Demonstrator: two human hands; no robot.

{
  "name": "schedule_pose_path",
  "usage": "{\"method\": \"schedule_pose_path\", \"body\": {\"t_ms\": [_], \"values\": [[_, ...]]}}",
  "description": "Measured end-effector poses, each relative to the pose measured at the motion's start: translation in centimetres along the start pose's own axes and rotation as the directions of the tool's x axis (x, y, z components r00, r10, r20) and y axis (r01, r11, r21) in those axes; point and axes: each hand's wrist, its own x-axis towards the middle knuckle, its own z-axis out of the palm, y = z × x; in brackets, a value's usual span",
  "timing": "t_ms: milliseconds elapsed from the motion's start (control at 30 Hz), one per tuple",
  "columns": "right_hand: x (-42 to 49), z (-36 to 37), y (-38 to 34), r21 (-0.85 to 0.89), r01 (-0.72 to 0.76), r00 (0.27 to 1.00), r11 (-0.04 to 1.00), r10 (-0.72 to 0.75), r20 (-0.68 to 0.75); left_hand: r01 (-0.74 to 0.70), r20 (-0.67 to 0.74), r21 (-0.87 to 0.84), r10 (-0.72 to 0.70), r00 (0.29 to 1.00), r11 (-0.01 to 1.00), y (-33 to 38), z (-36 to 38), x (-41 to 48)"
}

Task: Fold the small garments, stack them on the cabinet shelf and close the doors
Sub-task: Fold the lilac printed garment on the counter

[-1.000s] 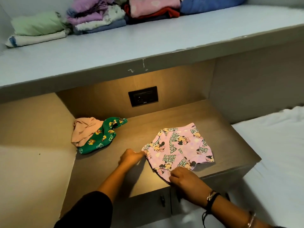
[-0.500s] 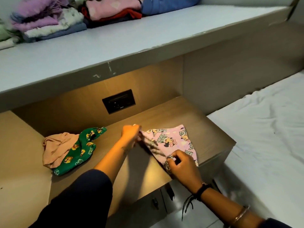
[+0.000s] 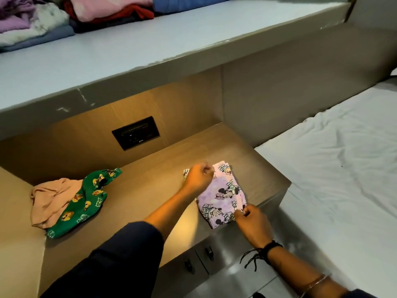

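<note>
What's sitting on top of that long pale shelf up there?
On the shelf, toward its back left, lie piles of folded clothes: purple, white, pink, red and blue. Lower layers are covered, and the piles run beyond the frame.

A black socket panel (image 3: 136, 132) sits in the wood-grain back panel (image 3: 86, 134) of a recessed niche. Below the socket panel runs a brown wooden counter (image 3: 154, 179), where warm yellowish light lies brightest. Above the socket panel juts a pale blue ledge (image 3: 150, 46), its grey front edge chipped and scratched. Right of the socket panel stands a plain grey wall (image 3: 290, 93), and farther right, lower down, a bed (image 3: 343, 168) under a creased white sheet. Well below the socket panel, under the counter's front edge, 2 glossy grey cabinet doors (image 3: 223, 254) carry dark knobs (image 3: 189, 265).
</note>
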Motion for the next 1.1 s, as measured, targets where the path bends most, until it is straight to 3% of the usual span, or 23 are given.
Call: {"method": "schedule_pose_path", "body": {"t_ms": [67, 133, 233, 367, 500, 600, 667, 733, 767, 800, 867, 1000, 1033, 1100], "values": [[0.4, -0.2, 0.0, -0.073, 0.046, 0.996, 0.996, -0.051, -0.069, -0.163, 0.039, 0.231, 0.158, 0.987, 0.959, -2.6, -0.5, -3.0], [0.7, -0.5, -0.1, -0.056, 0.071, 0.995, 0.996, -0.074, -0.063, -0.327, 0.222, 0.408, 0.255, 0.941, 0.852, -5.3, -0.6, -5.9], [1.3, -0.8, -1.5, 0.126, -0.025, 0.988, 0.992, 0.005, 0.156, -0.448, 0.465, 0.505, 0.205, 0.861, 0.738, -8.2, -0.4, -8.0], [2.0, -1.0, -3.7, 0.269, -0.151, 0.961, 0.951, 0.078, 0.264, -0.452, 0.388, 0.543, 0.266, 0.882, 0.708, -9.7, 0.2, -7.7], [2.3, -1.6, -4.9, 0.510, -0.360, 0.905, 0.781, 0.160, 0.394, -0.463, 0.314, 0.503, 0.344, 0.885, 0.730, -9.5, 0.0, -8.0], [2.6, -1.9, -5.1, 0.479, -0.506, 0.820, 0.718, 0.227, 0.526, -0.477, 0.340, 0.473, 0.346, 0.874, 0.741, -9.8, -0.5, -8.5], [2.9, -2.5, -4.8, 0.428, -0.526, 0.771, 0.735, 0.200, 0.605, -0.521, 0.332, 0.486, 0.404, 0.853, 0.701, -10.5, -0.6, -8.5], [3.2, -3.4, -4.0, 0.329, -0.341, 0.785, 0.880, 0.075, 0.615, -0.538, 0.282, 0.482, 0.459, 0.842, 0.691, -10.6, -0.5, -8.3], [3.3, -3.9, -3.6, 0.231, -0.131, 0.796, 0.964, -0.037, 0.604, -0.517, 0.254, 0.447, 0.450, 0.856, 0.730, -10.5, -0.4, -8.2], [3.5, -4.2, -3.1, 0.110, 0.100, 0.783, 0.989, -0.146, 0.604, -0.482, 0.231, 0.386, 0.424, 0.876, 0.787, -10.2, -0.5, -8.3], [4.0, -4.0, -2.8, -0.089, 0.413, 0.728, 0.906, -0.270, 0.630, -0.348, 0.197, 0.182, 0.313, 0.929, 0.920, -9.5, -1.3, -8.4], [6.4, -2.5, -4.5, -0.245, 0.647, 0.744, 0.722, -0.527, 0.411, -0.131, 0.112, -0.178, 0.152, 0.982, 0.975, -8.4, -2.8, -6.9], [7.0, -2.2, -4.6, -0.232, 0.660, 0.739, 0.714, -0.562, 0.372, -0.098, 0.077, -0.250, 0.121, 0.990, 0.963, -8.1, -2.8, -6.6], [7.6, -2.0, -5.2, -0.004, 0.540, 0.778, 0.842, -0.498, 0.384, -0.065, -0.023, -0.316, 0.061, 0.998, 0.947, -7.5, -2.6, -5.8]]}}
